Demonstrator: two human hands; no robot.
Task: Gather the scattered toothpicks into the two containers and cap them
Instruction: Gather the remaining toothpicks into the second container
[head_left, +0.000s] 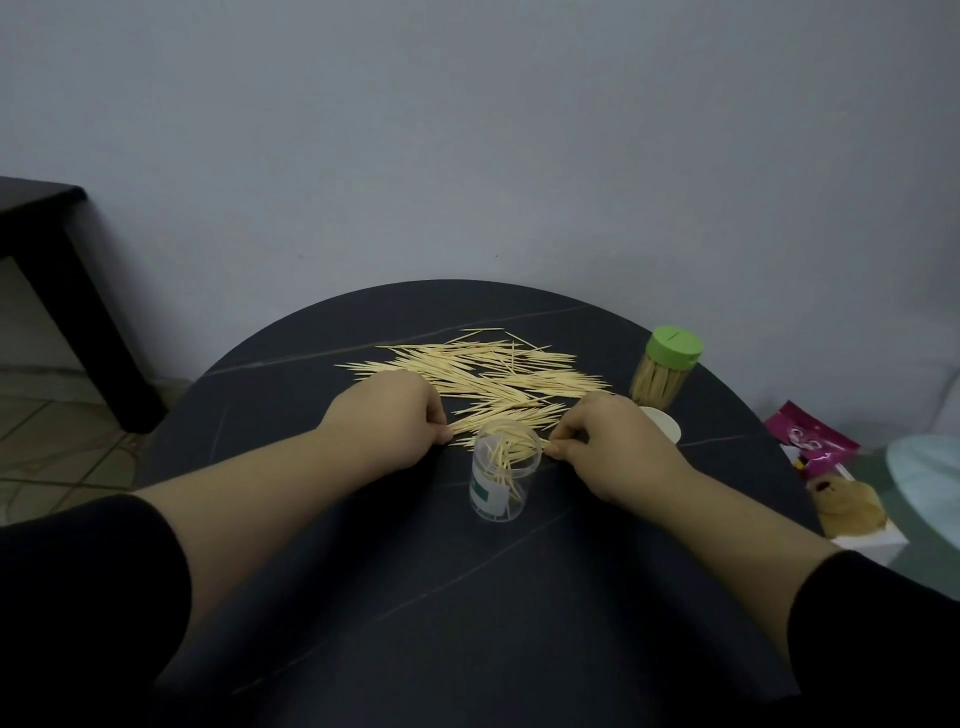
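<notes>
Toothpicks lie fanned across the far half of the round dark table, most of them roughly parallel, which suits me: a bundle that already lines up slides into a jar without jamming. I have the open clear container standing upright just in front of the pile, between my hands, so each bundle has only a short way to go; a few sticks already lean inside it. My left hand is curled nearly closed, fingertips pinching one end of a small sheaf at the near edge of the pile. My right hand is curled the same way, pinching the other end just beside the jar's rim, so the sheaf stays squared. The second container stands full and green-capped at the right, out of the way. A pale lid, I judge for the open jar, sits behind my right hand.
</notes>
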